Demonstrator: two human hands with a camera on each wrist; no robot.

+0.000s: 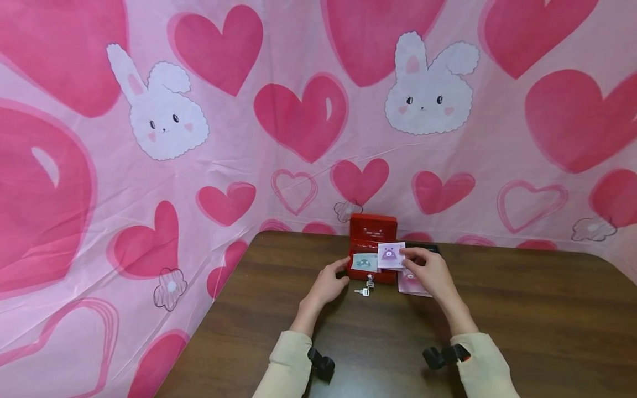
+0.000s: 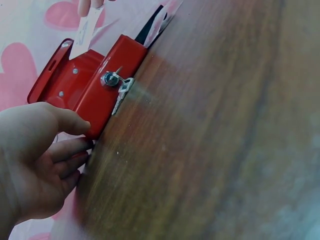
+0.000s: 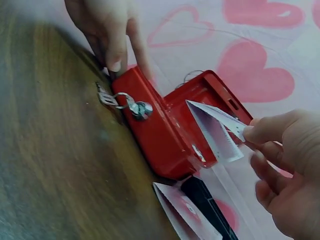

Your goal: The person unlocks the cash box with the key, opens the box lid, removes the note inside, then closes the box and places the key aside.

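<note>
A small red metal cash box (image 1: 374, 278) stands with its lid (image 1: 373, 225) raised, and a pale green printed paper (image 1: 365, 262) lies inside. My left hand (image 1: 327, 284) holds the box's left end, its thumb at the front corner in the left wrist view. Over the right part of the box, my right hand (image 1: 432, 275) pinches the edge of a folded purple paper (image 1: 390, 255) printed with a bear face. Keys (image 2: 123, 92) hang from the lock (image 2: 109, 79) on the box's front.
Right of the box, a folded pink printed paper (image 1: 412, 283) sits by a black flat object (image 3: 205, 202). The brown wooden table (image 1: 537, 309) meets a pink cloth backdrop (image 1: 298, 33) with hearts and rabbits behind the box. Black straps circle both wrists.
</note>
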